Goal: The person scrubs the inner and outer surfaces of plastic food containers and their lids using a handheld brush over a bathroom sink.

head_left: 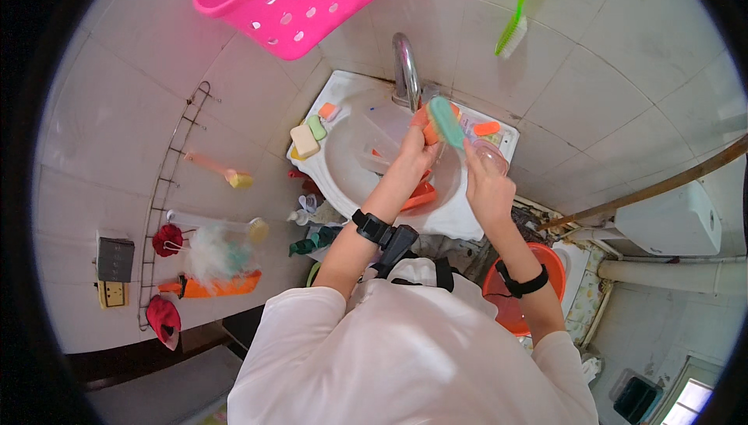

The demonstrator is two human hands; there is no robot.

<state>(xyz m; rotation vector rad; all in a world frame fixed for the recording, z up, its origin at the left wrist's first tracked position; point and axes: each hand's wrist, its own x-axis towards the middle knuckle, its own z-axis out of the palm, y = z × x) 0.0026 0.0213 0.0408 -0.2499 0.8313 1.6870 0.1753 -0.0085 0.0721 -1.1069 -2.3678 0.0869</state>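
Observation:
Over the white washbasin [461,225], my right hand [491,193] is closed round the handle of a teal scrub brush [446,122]. The brush head lies against an orange object [421,119] gripped in my left hand [417,150]. Brush and fingers partly cover that object, so its kind cannot be made out. Below the hands, a clear plastic container [380,130] and a red-orange plastic piece [421,194] lie in the basin. Close to my right hand, a clear pinkish container [492,157] stands on the right ledge, near a small orange item [487,128].
A chrome faucet [404,70] rises behind the basin. Soap bars, one cream [304,141] and one green [316,127], sit on its left ledge. A pink basket [300,8] hangs above. Brushes hang from a wire rack [173,162]. An orange-red tub [552,263] stands lower right.

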